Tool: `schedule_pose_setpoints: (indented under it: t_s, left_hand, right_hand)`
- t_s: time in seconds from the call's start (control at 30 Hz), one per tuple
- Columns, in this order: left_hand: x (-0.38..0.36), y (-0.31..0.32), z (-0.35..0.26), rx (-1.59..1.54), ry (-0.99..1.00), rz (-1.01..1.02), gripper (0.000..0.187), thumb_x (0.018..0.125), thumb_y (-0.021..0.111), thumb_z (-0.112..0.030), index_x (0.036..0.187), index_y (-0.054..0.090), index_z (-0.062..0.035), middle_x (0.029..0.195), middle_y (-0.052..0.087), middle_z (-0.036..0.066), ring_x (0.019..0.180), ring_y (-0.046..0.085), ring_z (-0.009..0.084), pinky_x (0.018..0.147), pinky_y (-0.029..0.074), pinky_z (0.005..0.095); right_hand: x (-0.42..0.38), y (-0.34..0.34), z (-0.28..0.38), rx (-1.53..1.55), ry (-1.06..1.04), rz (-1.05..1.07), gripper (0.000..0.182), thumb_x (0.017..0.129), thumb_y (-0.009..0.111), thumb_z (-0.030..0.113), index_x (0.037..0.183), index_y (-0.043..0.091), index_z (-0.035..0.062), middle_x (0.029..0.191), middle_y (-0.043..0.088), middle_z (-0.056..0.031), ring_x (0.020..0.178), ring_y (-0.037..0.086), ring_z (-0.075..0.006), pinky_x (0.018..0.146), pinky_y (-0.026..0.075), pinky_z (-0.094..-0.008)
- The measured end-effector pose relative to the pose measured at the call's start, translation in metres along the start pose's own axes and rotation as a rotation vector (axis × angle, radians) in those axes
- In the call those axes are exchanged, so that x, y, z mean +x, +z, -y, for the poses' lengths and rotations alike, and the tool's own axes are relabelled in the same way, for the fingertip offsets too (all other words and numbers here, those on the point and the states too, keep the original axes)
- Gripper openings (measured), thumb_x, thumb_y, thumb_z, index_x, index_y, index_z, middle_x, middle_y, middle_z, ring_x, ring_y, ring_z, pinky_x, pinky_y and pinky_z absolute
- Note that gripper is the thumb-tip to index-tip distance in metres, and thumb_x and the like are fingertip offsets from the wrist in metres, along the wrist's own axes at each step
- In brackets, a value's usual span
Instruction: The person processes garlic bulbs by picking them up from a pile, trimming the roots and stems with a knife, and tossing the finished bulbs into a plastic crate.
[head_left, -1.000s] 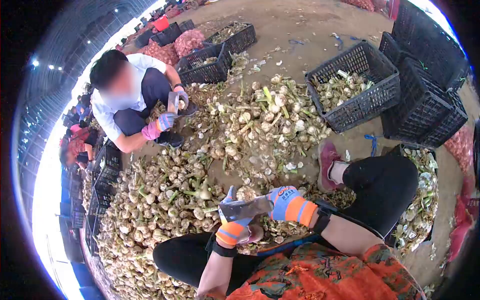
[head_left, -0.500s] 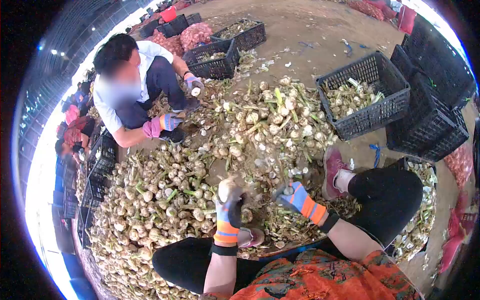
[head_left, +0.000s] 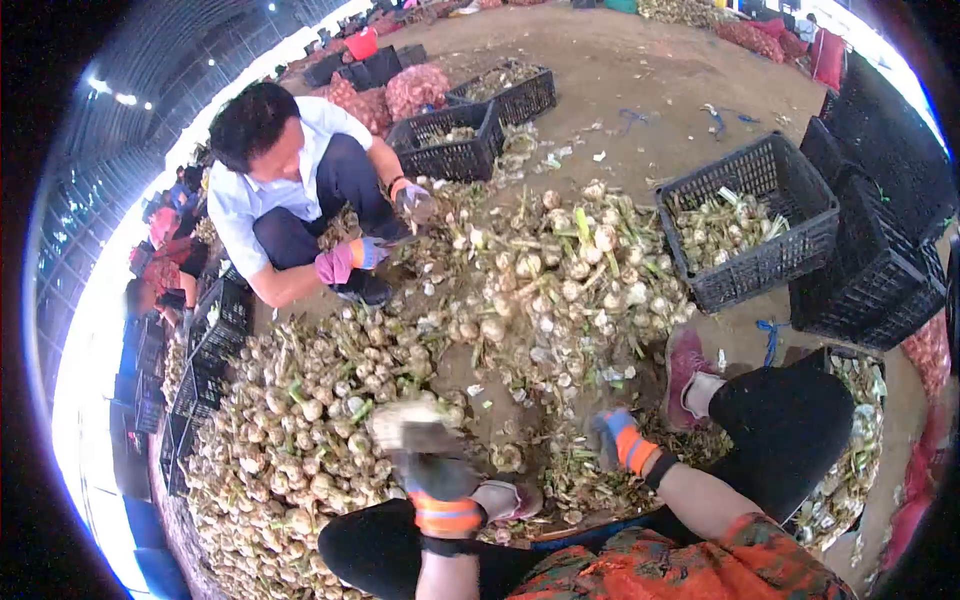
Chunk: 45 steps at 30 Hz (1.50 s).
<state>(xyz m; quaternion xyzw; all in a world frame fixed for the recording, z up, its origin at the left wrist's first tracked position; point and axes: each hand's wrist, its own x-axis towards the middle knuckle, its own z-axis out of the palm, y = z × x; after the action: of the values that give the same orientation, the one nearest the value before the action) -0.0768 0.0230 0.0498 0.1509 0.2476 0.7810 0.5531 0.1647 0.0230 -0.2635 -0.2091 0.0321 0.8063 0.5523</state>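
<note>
My left hand (head_left: 428, 470), in a dark and orange glove, is blurred by motion over the garlic pile (head_left: 320, 420). It is closed on a pale garlic bulb (head_left: 405, 422). My right hand (head_left: 615, 440), in a blue and orange glove, is lowered into the stems and trimmings (head_left: 570, 470) between my knees; its fingers are hidden there. A second heap of garlic (head_left: 560, 270) lies just ahead of both hands.
A co-worker (head_left: 290, 200) squats across the heap, with gloved hands in the garlic. A black crate (head_left: 800, 250) holding garlic stands right, with stacked crates (head_left: 890, 260) beyond it. More crates (head_left: 450, 155) and red mesh sacks (head_left: 415, 88) stand behind. My shoe (head_left: 688, 362) rests by the heap.
My hands have parted: the left swung left and down with a bulb, and the right dropped into the trimmings. The blade seen a second ago is no longer visible. The view tilted down.
</note>
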Motion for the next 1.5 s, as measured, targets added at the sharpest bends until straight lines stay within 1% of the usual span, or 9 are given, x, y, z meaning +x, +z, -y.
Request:
schedule_pose_setpoints:
  t_s: [0.1,0.13,0.3,0.53,0.67,0.83,1.2,1.4,1.5]
  left_hand:
    - [0.055,-0.051,-0.081,-0.811,0.040,0.164,0.049,0.076,0.064,-0.026,0.117,0.045,-0.0063,0.116,0.051,0.011,0.100,0.053,0.0243,0.088,0.044,0.0342]
    - [0.078,-0.065,-0.078,-0.629,0.306,-0.274,0.049,0.073,0.067,-0.028,0.115,0.050,-0.0081,0.117,0.051,0.013,0.101,0.052,0.0240,0.088,0.043,0.0359]
    - [0.156,-0.172,0.121,0.599,-0.268,-0.069,0.021,0.080,0.057,-0.026,0.096,0.057,-0.0124,0.094,0.059,0.001,0.078,0.053,0.0149,0.070,0.041,0.0290]
    - [0.232,-0.217,0.271,2.120,-0.371,-0.030,0.089,0.056,0.075,-0.037,0.130,0.031,-0.0132,0.133,0.031,0.016,0.116,0.039,0.0332,0.094,0.036,0.0368]
    - [0.209,-0.158,0.231,1.981,-0.140,0.028,0.079,0.055,0.076,-0.037,0.121,0.043,-0.0079,0.120,0.046,0.017,0.113,0.041,0.0327,0.092,0.038,0.0355]
    - [0.170,-0.165,0.216,2.008,-0.136,0.026,0.073,0.055,0.078,-0.031,0.119,0.046,-0.0147,0.126,0.038,0.018,0.114,0.042,0.0302,0.091,0.039,0.0354]
    - [0.178,-0.152,0.216,1.964,-0.087,0.393,0.057,0.051,0.078,-0.039,0.100,0.060,-0.0144,0.107,0.055,0.019,0.106,0.047,0.0339,0.091,0.039,0.0368]
    - [0.123,-0.088,0.157,0.132,-0.605,0.021,0.020,0.076,0.062,-0.020,0.095,0.059,-0.0148,0.078,0.061,0.000,0.053,0.053,0.0094,0.041,0.039,0.0196]
    - [0.072,-0.032,0.116,-0.025,-0.522,-0.022,0.024,0.078,0.061,-0.026,0.098,0.057,-0.0144,0.081,0.061,0.000,0.058,0.055,0.0101,0.045,0.041,0.0193]
  right_hand:
    - [-0.052,0.085,0.053,-0.504,-0.190,0.117,0.028,0.083,0.050,0.025,0.074,0.052,-0.0010,0.065,0.056,-0.0111,0.051,0.052,-0.0224,0.045,0.042,-0.0314]
    - [-0.053,0.114,0.052,-0.661,-0.364,0.004,0.024,0.083,0.050,0.021,0.072,0.052,0.0001,0.064,0.055,-0.0108,0.049,0.051,-0.0218,0.044,0.041,-0.0302]
    - [-0.061,0.134,0.028,-0.568,-0.328,-0.229,0.022,0.084,0.048,0.020,0.074,0.051,0.0008,0.059,0.053,-0.0097,0.049,0.052,-0.0187,0.044,0.041,-0.0309]
    - [-0.084,0.198,0.049,-0.407,-0.176,-0.171,0.023,0.081,0.056,0.017,0.084,0.054,-0.0055,0.065,0.054,-0.0109,0.051,0.052,-0.0184,0.046,0.042,-0.0308]
    - [-0.064,0.026,0.006,-1.094,-0.346,-0.379,0.017,0.078,0.058,0.008,0.087,0.055,-0.0066,0.066,0.055,-0.0108,0.050,0.051,-0.0166,0.044,0.040,-0.0283]
    - [-0.081,0.216,0.047,-0.645,-0.200,-0.218,0.019,0.077,0.058,0.006,0.091,0.056,-0.0074,0.061,0.054,-0.0094,0.048,0.047,-0.0139,0.039,0.035,-0.0256]
    - [-0.096,0.182,0.043,-0.755,-0.249,-0.234,0.016,0.075,0.059,0.005,0.088,0.058,-0.0047,0.055,0.053,-0.0060,0.041,0.045,-0.0118,0.036,0.033,-0.0237]
    - [-0.103,0.226,0.054,-0.889,-0.355,-0.226,0.016,0.074,0.062,0.010,0.083,0.058,-0.0018,0.057,0.055,-0.0051,0.043,0.050,-0.0111,0.038,0.038,-0.0247]
    - [-0.105,0.241,0.054,-0.866,-0.407,-0.115,0.015,0.073,0.063,0.010,0.083,0.059,0.0000,0.061,0.057,-0.0044,0.045,0.051,-0.0097,0.040,0.040,-0.0234]
